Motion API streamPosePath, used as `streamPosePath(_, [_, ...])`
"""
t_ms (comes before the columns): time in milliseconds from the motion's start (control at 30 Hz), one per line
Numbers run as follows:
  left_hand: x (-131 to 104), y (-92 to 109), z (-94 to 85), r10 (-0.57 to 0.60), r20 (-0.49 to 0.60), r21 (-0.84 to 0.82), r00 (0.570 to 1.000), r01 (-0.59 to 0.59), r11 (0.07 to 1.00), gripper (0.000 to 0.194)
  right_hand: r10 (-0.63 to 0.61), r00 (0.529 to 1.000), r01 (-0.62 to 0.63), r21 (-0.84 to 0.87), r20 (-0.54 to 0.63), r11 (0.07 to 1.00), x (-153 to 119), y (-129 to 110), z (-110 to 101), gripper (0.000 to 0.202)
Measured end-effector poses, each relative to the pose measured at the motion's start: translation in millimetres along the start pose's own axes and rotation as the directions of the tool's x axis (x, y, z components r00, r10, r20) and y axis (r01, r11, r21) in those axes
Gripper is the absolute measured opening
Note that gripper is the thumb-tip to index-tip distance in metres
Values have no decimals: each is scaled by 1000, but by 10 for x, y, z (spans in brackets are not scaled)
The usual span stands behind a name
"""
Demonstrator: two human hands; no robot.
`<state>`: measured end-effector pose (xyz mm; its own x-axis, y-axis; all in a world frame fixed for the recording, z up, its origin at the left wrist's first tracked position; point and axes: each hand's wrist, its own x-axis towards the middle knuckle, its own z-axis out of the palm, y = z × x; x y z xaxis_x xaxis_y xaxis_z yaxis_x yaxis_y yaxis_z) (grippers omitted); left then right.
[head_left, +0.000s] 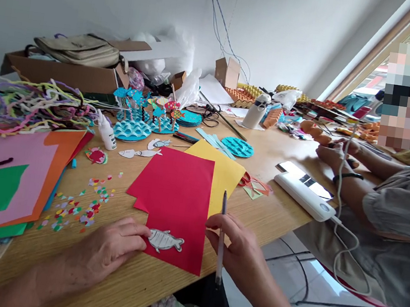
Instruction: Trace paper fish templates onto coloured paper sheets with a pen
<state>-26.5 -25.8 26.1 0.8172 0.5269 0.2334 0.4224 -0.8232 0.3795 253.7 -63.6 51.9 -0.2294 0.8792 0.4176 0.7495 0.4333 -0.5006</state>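
Note:
A drawn white paper fish lies on the red paper, close to its lower edge. At the fish's head, my left hand rests with its fingers closed, the fingertips pressing on the cutout. My right hand is at the red sheet's right edge, closed around a pen. The pen stands nearly upright between the fingers. Yellow paper sticks out from beneath the red sheet.
Stacked coloured papers and small paper scraps lie left, near a white glue bottle. Red-handled scissors rest beyond the yellow sheet. A white power bank is at right, beside another person's arm. Blue fish crafts stand behind.

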Motion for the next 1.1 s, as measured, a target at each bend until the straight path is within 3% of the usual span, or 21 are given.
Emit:
streamPosePath(333, [-24,-33,43,13,-25,2,1000,-13,1000,33,-45,973,29,72,228,997,-52,-144,261,12])
streamPosePath(633, [12,-10,-1,40,-25,37,999,-39,999,30,-78,960,52,105,270,993,-59,-100,393,14])
streamPosePath(1100, [32,57,-13,-23,8,-10,1000,23,1000,27,-108,965,99,52,238,994,-57,-43,484,17])
